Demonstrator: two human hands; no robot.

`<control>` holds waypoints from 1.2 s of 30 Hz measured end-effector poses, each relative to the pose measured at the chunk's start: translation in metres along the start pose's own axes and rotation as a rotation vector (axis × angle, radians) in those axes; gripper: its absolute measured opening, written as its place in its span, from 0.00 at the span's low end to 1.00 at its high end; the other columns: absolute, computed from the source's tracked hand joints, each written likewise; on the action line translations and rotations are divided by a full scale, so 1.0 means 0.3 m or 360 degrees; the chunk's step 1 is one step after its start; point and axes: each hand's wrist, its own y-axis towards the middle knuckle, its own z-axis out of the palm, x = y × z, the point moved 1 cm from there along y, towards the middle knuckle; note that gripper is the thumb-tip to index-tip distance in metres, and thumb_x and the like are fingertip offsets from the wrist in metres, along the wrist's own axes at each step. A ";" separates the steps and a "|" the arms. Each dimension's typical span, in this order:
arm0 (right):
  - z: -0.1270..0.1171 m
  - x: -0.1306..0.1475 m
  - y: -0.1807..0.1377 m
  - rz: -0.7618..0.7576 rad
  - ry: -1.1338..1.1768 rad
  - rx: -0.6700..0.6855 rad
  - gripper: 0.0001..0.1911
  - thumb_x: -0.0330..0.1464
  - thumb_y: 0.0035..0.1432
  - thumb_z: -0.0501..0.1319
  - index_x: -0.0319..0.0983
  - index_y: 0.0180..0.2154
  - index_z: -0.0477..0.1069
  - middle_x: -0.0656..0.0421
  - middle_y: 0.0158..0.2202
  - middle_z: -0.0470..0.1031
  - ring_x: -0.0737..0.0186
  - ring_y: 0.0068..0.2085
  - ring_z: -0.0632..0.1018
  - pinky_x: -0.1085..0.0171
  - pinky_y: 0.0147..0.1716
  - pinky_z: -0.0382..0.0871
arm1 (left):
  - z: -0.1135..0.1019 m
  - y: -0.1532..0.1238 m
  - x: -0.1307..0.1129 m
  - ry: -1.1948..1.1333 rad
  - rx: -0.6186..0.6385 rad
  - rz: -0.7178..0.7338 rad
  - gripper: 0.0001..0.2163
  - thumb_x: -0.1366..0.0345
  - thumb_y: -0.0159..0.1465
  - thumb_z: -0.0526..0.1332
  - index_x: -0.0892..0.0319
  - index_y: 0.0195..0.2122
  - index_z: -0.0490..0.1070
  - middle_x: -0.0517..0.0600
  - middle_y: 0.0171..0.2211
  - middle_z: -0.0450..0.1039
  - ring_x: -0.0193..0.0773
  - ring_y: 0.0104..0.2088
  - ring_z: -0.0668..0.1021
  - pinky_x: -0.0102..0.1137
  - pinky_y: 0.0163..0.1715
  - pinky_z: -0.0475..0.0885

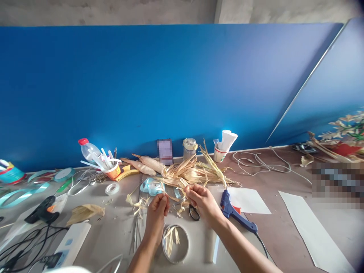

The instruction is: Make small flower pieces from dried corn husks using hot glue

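My left hand and my right hand are raised over the table, each pinching an end of a thin dried corn-husk strip stretched between them. Both sets of fingers are closed on it. Just behind lies a pile of dried corn husks. Under my hands sits a round clear dish with husk scraps in it. Black-handled scissors lie by my right hand. A blue glue gun rests to the right of that hand, its cord trailing toward me.
A blue partition backs the table. At left are a water bottle, a cup of sticks, tape rolls, a black glue gun and cables. White paper sheets, a paper cup, a jar and a white cord lie to the right.
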 end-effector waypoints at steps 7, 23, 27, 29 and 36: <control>0.005 0.029 0.150 -0.0438 -0.1077 -0.0173 0.10 0.37 0.55 0.56 0.37 0.28 0.70 0.60 0.26 0.68 0.66 0.26 0.67 0.67 0.25 0.58 | -0.006 0.000 0.002 -0.0013 0.0043 0.0029 0.10 0.58 0.57 0.61 0.60 0.28 0.70 0.41 0.17 0.58 0.28 0.18 0.57 0.26 0.20 0.52; 0.082 -0.062 0.443 -0.0608 -0.2067 -0.0046 0.11 0.28 0.55 0.53 0.38 0.39 0.70 0.52 0.57 0.63 0.58 0.44 0.75 0.64 0.37 0.68 | -0.019 0.003 0.011 0.0101 -0.0049 -0.0041 0.06 0.61 0.54 0.62 0.57 0.28 0.70 0.41 0.15 0.54 0.33 0.18 0.57 0.28 0.20 0.51; 0.083 -0.028 0.419 -0.0718 -0.1857 -0.0200 0.17 0.25 0.54 0.51 0.38 0.45 0.68 0.51 0.54 0.64 0.60 0.45 0.74 0.66 0.38 0.67 | -0.024 0.005 0.026 0.0098 -0.0052 -0.0048 0.07 0.60 0.54 0.62 0.57 0.28 0.71 0.41 0.16 0.54 0.33 0.18 0.58 0.28 0.20 0.51; 0.074 0.001 0.384 -0.0744 -0.1641 -0.0261 0.15 0.24 0.53 0.50 0.38 0.39 0.71 0.53 0.44 0.70 0.61 0.41 0.74 0.67 0.37 0.66 | -0.025 0.007 0.034 0.0094 -0.0056 -0.0042 0.07 0.59 0.54 0.62 0.57 0.29 0.71 0.42 0.16 0.56 0.33 0.19 0.59 0.28 0.20 0.52; 0.011 0.074 0.182 -0.0542 -0.1118 -0.0234 0.09 0.30 0.54 0.52 0.39 0.29 0.70 0.62 0.24 0.69 0.64 0.28 0.68 0.67 0.29 0.60 | -0.021 0.012 0.020 0.0001 -0.0048 -0.0031 0.09 0.57 0.53 0.64 0.57 0.30 0.72 0.41 0.18 0.57 0.30 0.19 0.59 0.27 0.21 0.54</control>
